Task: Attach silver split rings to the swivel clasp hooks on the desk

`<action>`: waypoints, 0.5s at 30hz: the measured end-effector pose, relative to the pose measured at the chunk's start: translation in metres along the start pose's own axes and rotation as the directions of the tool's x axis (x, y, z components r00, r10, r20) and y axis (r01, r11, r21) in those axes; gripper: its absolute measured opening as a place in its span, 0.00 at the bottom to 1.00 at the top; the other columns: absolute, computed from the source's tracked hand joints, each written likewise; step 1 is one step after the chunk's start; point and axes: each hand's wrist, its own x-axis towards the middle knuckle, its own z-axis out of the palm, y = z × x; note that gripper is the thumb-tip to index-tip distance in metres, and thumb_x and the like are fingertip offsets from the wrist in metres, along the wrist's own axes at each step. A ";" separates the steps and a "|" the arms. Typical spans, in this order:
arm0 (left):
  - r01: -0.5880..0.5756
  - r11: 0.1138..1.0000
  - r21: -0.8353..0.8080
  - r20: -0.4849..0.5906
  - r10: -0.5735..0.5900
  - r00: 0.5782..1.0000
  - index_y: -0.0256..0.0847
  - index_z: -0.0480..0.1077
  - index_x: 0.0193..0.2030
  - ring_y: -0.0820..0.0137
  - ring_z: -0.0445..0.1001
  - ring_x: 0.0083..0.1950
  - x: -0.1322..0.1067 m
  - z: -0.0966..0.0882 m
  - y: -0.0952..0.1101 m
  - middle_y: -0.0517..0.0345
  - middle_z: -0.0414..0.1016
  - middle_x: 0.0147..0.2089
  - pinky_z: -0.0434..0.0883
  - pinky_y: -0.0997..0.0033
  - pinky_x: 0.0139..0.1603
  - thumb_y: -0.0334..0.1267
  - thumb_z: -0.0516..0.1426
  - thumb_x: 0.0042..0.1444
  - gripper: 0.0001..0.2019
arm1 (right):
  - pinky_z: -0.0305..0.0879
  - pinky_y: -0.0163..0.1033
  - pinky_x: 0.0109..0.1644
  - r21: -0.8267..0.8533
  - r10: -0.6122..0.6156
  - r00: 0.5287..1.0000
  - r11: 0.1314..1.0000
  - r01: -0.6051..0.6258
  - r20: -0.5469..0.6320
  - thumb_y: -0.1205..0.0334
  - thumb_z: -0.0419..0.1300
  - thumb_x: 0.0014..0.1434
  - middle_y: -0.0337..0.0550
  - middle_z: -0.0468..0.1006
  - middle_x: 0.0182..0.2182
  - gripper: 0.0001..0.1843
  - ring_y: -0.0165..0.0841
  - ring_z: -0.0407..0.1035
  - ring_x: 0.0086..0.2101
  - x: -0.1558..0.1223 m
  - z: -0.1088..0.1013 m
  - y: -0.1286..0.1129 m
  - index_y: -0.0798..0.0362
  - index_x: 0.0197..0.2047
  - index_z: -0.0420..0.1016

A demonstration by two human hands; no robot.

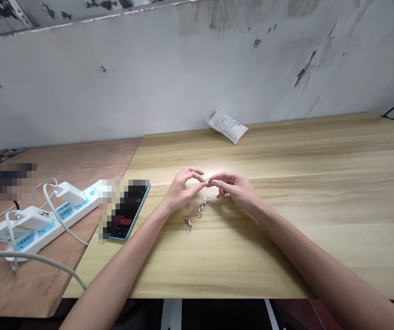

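My left hand (182,189) and my right hand (236,187) meet above the wooden table, fingertips nearly touching. Between them is a small silver metal ring (208,181), too small to make out whether a clasp is joined to it. Thumb and index finger of my right hand pinch it from the right. My left thumb and index finger close on its left side. Below the hands lie several silver swivel clasps with rings: a linked group (202,207) in the middle and one clasp (188,223) nearer me. A loose ring (188,205) lies by my left hand; another metal piece is partly hidden under my right.
A phone (133,211) with a lit screen lies left of my left forearm. Further left, a white power strip (66,213) with chargers and cables rests on a brown board (114,153). A white plastic packet (227,126) lies at the back against the wall (149,82).
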 end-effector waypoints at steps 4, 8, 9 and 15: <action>-0.016 0.998 0.060 0.006 0.016 1.000 0.42 0.73 0.34 0.62 0.70 0.53 0.000 0.002 -0.002 0.54 0.76 0.47 0.62 0.53 0.60 0.36 0.61 0.57 0.02 | 0.70 0.38 0.31 -0.021 -0.015 1.000 1.000 0.015 0.012 0.49 0.65 0.54 0.48 0.82 0.37 0.18 0.25 0.64 0.22 -0.001 0.001 0.002 0.54 0.41 0.79; -0.043 0.990 0.136 0.036 0.038 0.999 0.43 0.73 0.35 0.62 0.70 0.53 -0.001 0.004 -0.005 0.55 0.76 0.47 0.60 0.52 0.60 0.36 0.60 0.58 0.02 | 0.69 0.37 0.29 -0.139 -0.110 0.994 0.984 0.113 0.024 0.48 0.62 0.57 0.46 0.82 0.37 0.17 0.27 0.67 0.25 -0.003 0.004 0.001 0.52 0.41 0.80; -0.049 0.987 0.150 0.041 0.044 0.998 0.43 0.73 0.35 0.62 0.70 0.53 -0.001 0.004 -0.006 0.55 0.76 0.48 0.59 0.52 0.60 0.36 0.60 0.58 0.02 | 0.68 0.37 0.28 -0.176 -0.137 0.990 0.974 0.140 0.029 0.48 0.61 0.58 0.46 0.82 0.36 0.16 0.27 0.66 0.24 -0.003 0.004 0.001 0.52 0.41 0.80; -0.022 0.987 0.162 0.032 0.017 0.999 0.44 0.73 0.36 0.61 0.70 0.53 -0.001 0.004 -0.007 0.55 0.77 0.48 0.59 0.52 0.60 0.37 0.60 0.59 0.02 | 0.68 0.38 0.27 -0.251 -0.212 0.977 0.944 0.212 0.028 0.47 0.60 0.59 0.46 0.82 0.36 0.17 0.29 0.67 0.24 -0.005 0.006 0.001 0.50 0.41 0.81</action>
